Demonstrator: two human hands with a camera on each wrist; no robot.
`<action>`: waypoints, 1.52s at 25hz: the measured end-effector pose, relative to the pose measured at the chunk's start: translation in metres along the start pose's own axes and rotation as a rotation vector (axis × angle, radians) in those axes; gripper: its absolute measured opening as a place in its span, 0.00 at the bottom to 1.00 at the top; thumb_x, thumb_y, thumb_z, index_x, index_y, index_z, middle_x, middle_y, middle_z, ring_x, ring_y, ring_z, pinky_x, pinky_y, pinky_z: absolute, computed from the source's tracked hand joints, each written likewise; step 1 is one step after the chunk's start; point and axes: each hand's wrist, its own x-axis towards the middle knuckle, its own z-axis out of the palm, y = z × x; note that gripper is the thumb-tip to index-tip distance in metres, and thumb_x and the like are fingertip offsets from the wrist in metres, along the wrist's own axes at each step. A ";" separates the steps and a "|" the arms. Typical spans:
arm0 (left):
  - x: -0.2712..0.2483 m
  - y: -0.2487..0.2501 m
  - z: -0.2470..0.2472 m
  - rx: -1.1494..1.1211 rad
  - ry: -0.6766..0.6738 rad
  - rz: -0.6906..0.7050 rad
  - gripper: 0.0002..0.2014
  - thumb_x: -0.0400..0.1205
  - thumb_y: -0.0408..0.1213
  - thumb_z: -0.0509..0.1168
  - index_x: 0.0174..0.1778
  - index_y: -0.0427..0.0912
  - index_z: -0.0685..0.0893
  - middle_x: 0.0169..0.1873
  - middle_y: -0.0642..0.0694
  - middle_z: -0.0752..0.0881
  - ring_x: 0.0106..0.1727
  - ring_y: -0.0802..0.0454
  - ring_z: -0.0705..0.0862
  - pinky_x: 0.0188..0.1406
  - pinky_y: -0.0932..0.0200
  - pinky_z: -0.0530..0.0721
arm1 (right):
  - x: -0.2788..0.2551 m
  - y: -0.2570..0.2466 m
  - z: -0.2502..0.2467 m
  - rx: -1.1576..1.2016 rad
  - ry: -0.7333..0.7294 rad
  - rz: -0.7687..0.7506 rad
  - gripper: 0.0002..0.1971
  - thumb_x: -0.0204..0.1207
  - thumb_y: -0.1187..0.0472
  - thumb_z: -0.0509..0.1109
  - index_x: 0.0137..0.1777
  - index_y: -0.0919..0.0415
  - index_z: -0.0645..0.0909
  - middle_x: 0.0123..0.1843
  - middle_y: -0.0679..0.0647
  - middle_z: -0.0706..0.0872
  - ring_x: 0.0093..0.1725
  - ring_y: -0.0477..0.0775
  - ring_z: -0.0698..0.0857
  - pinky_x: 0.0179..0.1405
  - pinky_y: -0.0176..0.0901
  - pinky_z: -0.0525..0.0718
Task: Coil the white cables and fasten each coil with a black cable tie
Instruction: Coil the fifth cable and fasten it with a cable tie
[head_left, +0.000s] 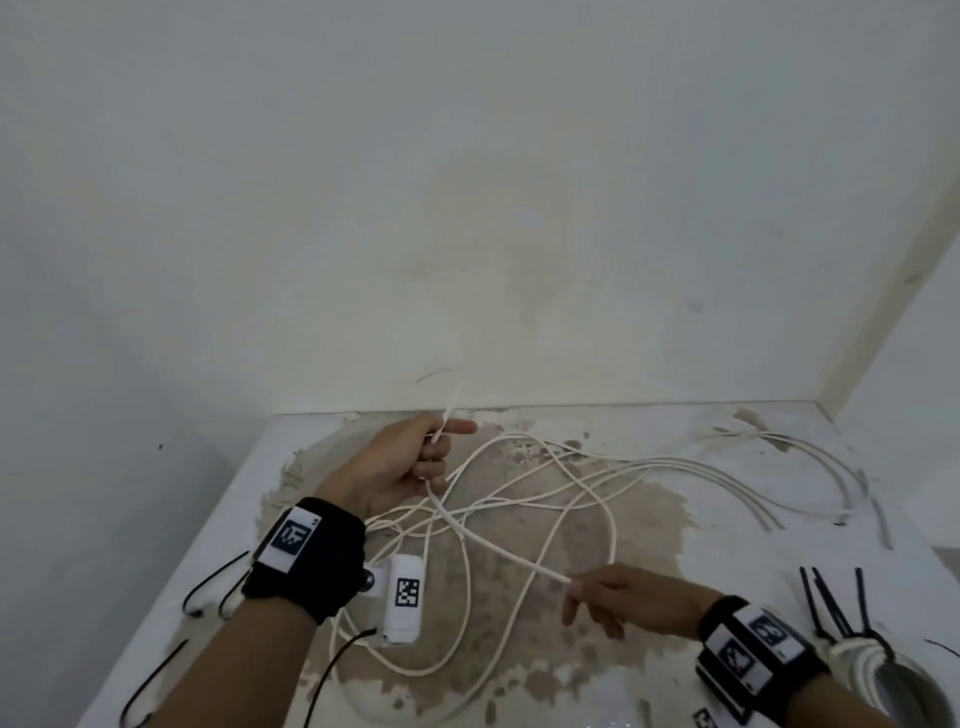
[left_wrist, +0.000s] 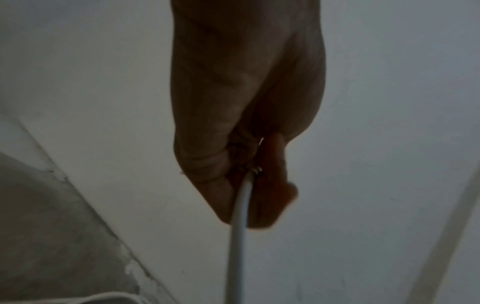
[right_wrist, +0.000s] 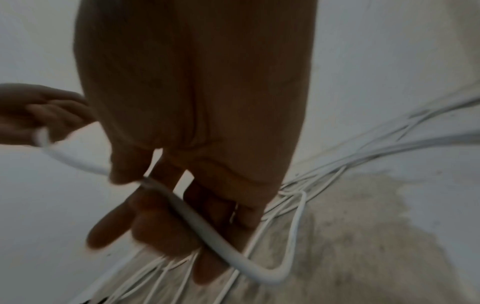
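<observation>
Hands, two (head_left: 400, 462) (head_left: 623, 597), hold one white cable (head_left: 498, 552).

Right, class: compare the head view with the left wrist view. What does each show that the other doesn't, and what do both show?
Only the head view shows the right hand pinching the white cable, the loose cables on the surface, the black cable ties and a finished coil at the right edge. Only the left wrist view shows bare metal strands at the cable's end inside the grip. Both show the left hand gripping that cable near its end, and the wall.
</observation>
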 end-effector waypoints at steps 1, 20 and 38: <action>-0.009 -0.001 -0.008 -0.009 0.012 0.018 0.17 0.89 0.37 0.50 0.63 0.36 0.81 0.23 0.52 0.62 0.20 0.57 0.58 0.23 0.62 0.73 | -0.001 -0.001 -0.011 -0.080 -0.028 0.043 0.21 0.91 0.48 0.56 0.57 0.57 0.90 0.32 0.47 0.77 0.33 0.45 0.78 0.49 0.38 0.78; -0.041 0.007 0.010 0.335 -0.260 0.226 0.21 0.92 0.43 0.47 0.53 0.36 0.84 0.25 0.50 0.58 0.23 0.56 0.54 0.20 0.64 0.53 | -0.039 -0.111 -0.083 0.299 0.689 -0.134 0.14 0.89 0.58 0.62 0.51 0.66 0.86 0.31 0.50 0.67 0.24 0.46 0.64 0.24 0.37 0.62; -0.042 -0.005 0.055 -0.188 -0.065 0.150 0.19 0.91 0.38 0.48 0.59 0.31 0.82 0.42 0.40 0.92 0.36 0.47 0.90 0.35 0.57 0.87 | -0.026 -0.147 0.062 0.125 0.722 -0.528 0.05 0.88 0.61 0.65 0.51 0.56 0.81 0.35 0.58 0.87 0.30 0.62 0.90 0.36 0.56 0.91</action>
